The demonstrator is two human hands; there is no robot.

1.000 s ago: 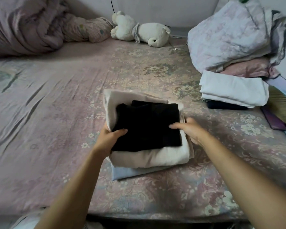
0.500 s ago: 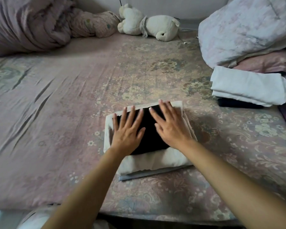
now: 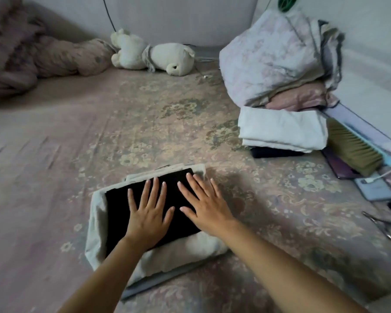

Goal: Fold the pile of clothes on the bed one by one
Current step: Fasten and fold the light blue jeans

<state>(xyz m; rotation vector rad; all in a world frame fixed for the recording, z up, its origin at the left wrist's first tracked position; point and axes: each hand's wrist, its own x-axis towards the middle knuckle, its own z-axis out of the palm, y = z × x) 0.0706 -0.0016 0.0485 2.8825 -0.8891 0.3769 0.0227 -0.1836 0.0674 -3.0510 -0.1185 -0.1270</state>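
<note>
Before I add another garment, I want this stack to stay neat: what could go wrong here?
The black garment sits askew on the cream one, so the stack may lean when the flat left hand and right hand lift. Scissors and a phone nearby could snag clothes.

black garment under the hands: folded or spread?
Folded. The black garment is a compact rectangle atop the cream garment, both hands pressing flat on it.

A: Folded garments, near stack at 6 o'clock?
B: Three: folded black knit garment point(image 3: 122, 206), folded cream cloth point(image 3: 181, 249), folded pale-blue cloth point(image 3: 154, 283).
A: Hands?
B: Two: left hand point(image 3: 148, 219), right hand point(image 3: 207, 208).
</note>
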